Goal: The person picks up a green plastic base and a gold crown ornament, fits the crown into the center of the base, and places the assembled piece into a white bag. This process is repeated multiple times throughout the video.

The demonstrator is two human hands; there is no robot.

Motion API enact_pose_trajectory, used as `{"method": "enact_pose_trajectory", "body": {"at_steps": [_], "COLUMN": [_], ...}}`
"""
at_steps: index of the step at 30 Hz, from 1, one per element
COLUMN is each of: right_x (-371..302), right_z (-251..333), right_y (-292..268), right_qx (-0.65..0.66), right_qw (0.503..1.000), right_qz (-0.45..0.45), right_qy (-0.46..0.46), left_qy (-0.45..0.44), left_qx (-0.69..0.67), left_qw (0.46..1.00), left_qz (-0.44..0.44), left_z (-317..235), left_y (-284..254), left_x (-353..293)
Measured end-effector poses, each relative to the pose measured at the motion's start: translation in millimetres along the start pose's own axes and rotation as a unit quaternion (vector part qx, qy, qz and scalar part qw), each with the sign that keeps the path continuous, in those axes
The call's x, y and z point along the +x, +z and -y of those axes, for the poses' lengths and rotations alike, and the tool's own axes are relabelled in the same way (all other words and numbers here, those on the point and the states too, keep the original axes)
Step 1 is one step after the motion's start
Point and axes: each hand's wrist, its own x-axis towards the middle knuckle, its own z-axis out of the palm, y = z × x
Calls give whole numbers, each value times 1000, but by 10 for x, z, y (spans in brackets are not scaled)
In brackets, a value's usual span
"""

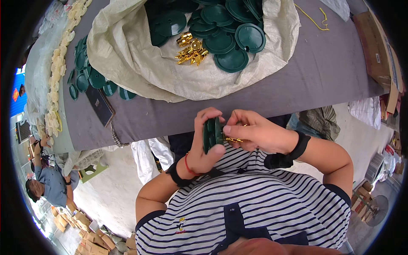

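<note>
Evidently, the left hand (198, 148) grips a few green discs (212, 136) on edge, probably so a flat side faces the right hand (260, 131), which pinches small gold pieces (235, 140) just beside them. Beyond both hands, a white sack (123, 55) lies spread on the tabletop (272, 95), seemingly to keep loose discs (231, 60) and gold parts (194, 52) within reach.

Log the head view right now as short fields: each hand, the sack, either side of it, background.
Left hand: grips dark green discs on edge
Right hand: holds gold fittings close to those discs
Sack: off-white, open on gray table; green discs, gold pile inside
Left of sack: loose green discs, dark flat case
Right of sack: yellow cord
Background: co-worker, far left
</note>
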Motion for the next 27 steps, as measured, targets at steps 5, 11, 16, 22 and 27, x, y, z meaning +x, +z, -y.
{"method": "enact_pose_trajectory", "body": {"at_steps": [5,11,16,22,27], "right_x": [-3,148,256,307,417], "right_z": [-42,-212,-158,-158,-122], "right_y": [4,112,92,199,133], "right_qx": [-473,-399,12,-45,-73], "right_qw": [816,866,1000,997,992], "right_qz": [0,-49,23,49,90], "right_qy": [-332,-298,4,41,41], "left_qy": [-250,-156,-21,-99,-250], "left_qx": [-270,-150,-8,-106,-46], "left_qw": [930,976,1000,989,933], "left_qz": [9,-5,10,-12,-254], "left_z": [-210,-158,23,-123,-272], "left_y": [-190,-159,-237,-481,-1172], "left_x": [124,-4,-166,-390,-1315]}}
